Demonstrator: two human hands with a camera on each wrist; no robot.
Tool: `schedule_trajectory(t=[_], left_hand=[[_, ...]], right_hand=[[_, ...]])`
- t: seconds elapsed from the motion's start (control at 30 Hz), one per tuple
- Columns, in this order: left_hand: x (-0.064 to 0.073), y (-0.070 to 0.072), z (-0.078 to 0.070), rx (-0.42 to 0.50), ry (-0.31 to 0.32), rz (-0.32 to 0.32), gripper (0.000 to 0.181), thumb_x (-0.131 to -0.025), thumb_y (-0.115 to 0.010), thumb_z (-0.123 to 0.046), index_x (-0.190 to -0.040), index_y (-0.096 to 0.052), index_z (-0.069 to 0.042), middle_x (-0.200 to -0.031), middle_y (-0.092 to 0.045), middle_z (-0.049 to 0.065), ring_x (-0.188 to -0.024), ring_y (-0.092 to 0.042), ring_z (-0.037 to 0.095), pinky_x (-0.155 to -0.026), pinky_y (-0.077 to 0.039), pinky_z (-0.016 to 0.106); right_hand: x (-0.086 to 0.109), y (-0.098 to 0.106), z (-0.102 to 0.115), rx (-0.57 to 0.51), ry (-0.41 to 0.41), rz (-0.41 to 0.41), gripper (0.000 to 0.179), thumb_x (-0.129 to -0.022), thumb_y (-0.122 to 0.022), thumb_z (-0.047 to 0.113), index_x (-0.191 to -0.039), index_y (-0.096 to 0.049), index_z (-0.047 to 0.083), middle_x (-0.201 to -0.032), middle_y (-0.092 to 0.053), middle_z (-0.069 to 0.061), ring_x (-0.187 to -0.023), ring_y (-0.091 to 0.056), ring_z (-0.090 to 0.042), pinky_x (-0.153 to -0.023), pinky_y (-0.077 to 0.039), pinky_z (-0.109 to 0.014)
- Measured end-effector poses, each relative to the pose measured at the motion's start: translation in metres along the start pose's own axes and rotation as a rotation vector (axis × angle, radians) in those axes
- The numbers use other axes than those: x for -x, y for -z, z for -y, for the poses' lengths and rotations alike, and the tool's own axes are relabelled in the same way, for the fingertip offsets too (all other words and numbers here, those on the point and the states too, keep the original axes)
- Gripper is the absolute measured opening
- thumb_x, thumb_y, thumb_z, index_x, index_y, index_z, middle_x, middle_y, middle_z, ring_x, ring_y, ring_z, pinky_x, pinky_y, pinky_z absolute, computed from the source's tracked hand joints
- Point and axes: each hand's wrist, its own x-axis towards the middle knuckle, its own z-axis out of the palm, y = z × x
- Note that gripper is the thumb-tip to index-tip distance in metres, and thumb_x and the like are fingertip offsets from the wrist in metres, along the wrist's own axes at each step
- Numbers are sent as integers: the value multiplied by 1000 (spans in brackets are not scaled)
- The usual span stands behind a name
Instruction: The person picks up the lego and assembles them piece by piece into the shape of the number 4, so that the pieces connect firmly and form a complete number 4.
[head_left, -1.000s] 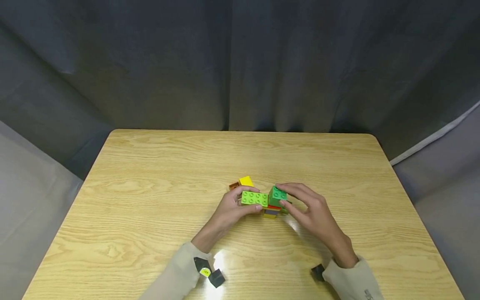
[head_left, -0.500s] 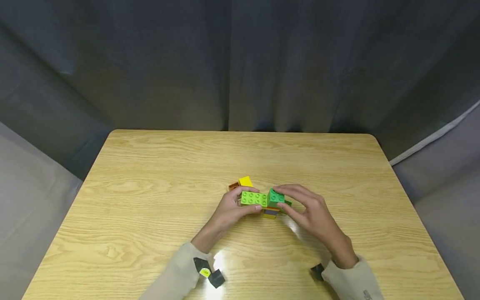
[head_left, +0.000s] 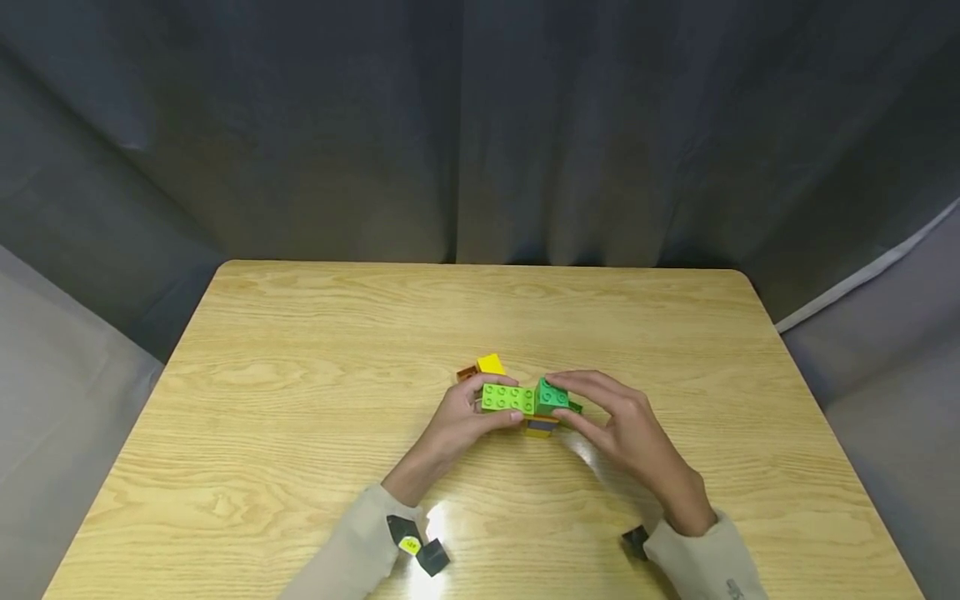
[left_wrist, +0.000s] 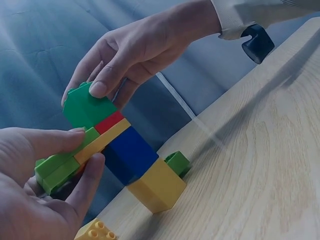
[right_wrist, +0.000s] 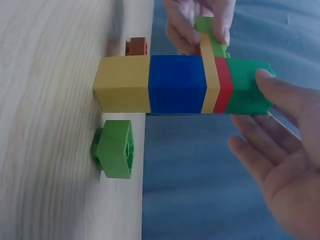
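Note:
A toy-brick tower stands on the table: a yellow brick (left_wrist: 159, 185) at the bottom, a blue brick (left_wrist: 131, 154) over it, then a thin orange plate (right_wrist: 210, 85) and a thin red plate (right_wrist: 223, 85). The dark green brick (head_left: 552, 396) sits on the red plate, pinched at its sides by the fingers and thumb of my right hand (head_left: 630, 425). Beside it, a long light green brick (head_left: 508, 398) rests along the orange plate's overhanging part. My left hand (head_left: 459, 414) grips that light green brick and plate, fingers partly hidden behind them.
Behind my left hand lie a loose yellow brick (head_left: 491, 363) and a brown brick (head_left: 467, 372). Another green brick (right_wrist: 117, 149) lies on its side to the right of the tower. A dark curtain (head_left: 450, 125) hangs beyond the wooden table (head_left: 300, 333).
The dark green brick has moved down and slightly left with my right hand, and it now covers the red plate in the head view. My left hand keeps its place.

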Motion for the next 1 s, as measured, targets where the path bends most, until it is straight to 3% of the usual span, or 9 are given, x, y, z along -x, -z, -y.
schedule_trajectory(t=[0.13,0.27,0.33,0.5,0.7,1.0], left_hand=[[0,-2,-1,5,10,-6,50,-91,-78,-5,-137,-58,5,-131,-60,15,-107,-68,19,-88,-58,29],[-1,-3,-2,13,13,-10,51,-91,-79,-4,-137,-58,6,-130,-61,15,-109,-68,20,-90,-58,30],[-2,-2,-1,13,13,-13,51,-91,-79,-4,-137,-58,5,-130,-60,15,-109,-68,21,-90,-58,30],[-1,-2,-1,9,18,-17,51,-92,-78,-5,-137,-58,6,-130,-60,16,-109,-68,21,-90,-58,30],[-1,-1,-2,14,25,-21,51,-92,-78,-5,-137,-58,6,-128,-62,16,-108,-68,20,-89,-58,29],[-1,0,-1,18,26,-17,51,-92,-78,-4,-137,-57,6,-127,-62,17,-106,-69,21,-88,-58,30]], right_hand=[[3,6,-9,-20,-52,23,58,-92,-78,3,-147,-59,7,-135,-68,-9,-119,-68,-29,-101,-52,-26],[7,7,-23,6,-203,23,44,-104,-63,6,-147,-56,2,-128,-71,-15,-113,-70,-32,-94,-58,-42],[8,3,-29,30,-284,77,41,-104,-63,8,-144,-58,-1,-127,-70,-19,-112,-70,-35,-91,-58,-49],[14,-9,-39,48,-410,282,50,-96,-76,10,-140,-58,-6,-130,-66,-24,-115,-67,-38,-93,-58,-51],[15,-18,-39,75,-391,357,52,-90,-83,13,-135,-64,-4,-126,-67,-16,-109,-66,-28,-90,-57,-47],[13,-21,-38,112,-397,341,47,-91,-81,9,-133,-64,-4,-117,-68,-13,-98,-65,-21,-83,-56,-42]])
